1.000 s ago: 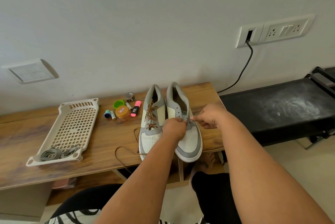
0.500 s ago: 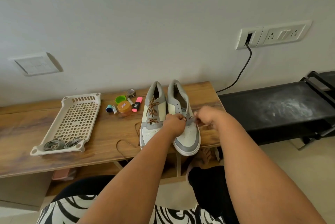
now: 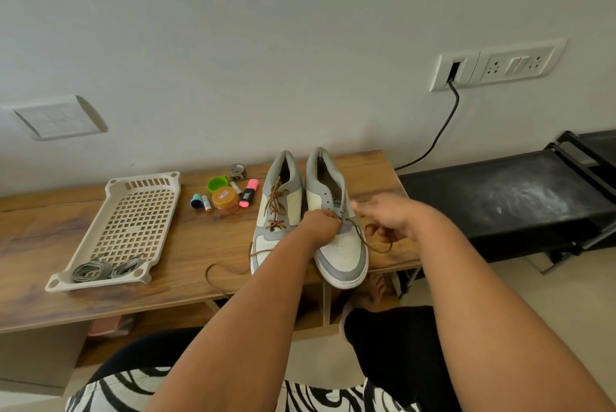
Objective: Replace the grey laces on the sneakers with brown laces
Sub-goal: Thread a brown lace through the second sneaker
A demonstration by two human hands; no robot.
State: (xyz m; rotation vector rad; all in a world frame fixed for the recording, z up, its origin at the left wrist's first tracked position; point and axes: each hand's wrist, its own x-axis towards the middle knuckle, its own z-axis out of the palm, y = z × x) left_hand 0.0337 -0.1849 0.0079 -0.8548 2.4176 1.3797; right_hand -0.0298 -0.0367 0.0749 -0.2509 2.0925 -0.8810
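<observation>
Fingers of left hand [image 3: 320,225] curled, pinching at the lower eyelets of the right sneaker [image 3: 336,221]. Right hand [image 3: 388,216] at 3 o'clock of that shoe, blurred; fingers curled around a brown lace [image 3: 366,241], which runs from the eyelets out past the shoe's side and loops on the tabletop [image 3: 186,245]. Exact pinch point on the right hand: cannot tell. Left sneaker [image 3: 276,211] touching the right one at its 9 o'clock, already laced brown, loose ends [image 3: 220,270] trailing off toward 7 o'clock on the wood. Both toes point at the near edge. At 10 o'clock of the shoes: pink highlighter [image 3: 248,197], orange-lidded jar [image 3: 225,200], green cap [image 3: 217,183], small bits. Further at 9 o'clock, white perforated tray [image 3: 133,221]; grey laces [image 3: 100,270] bundled in its near end.
</observation>
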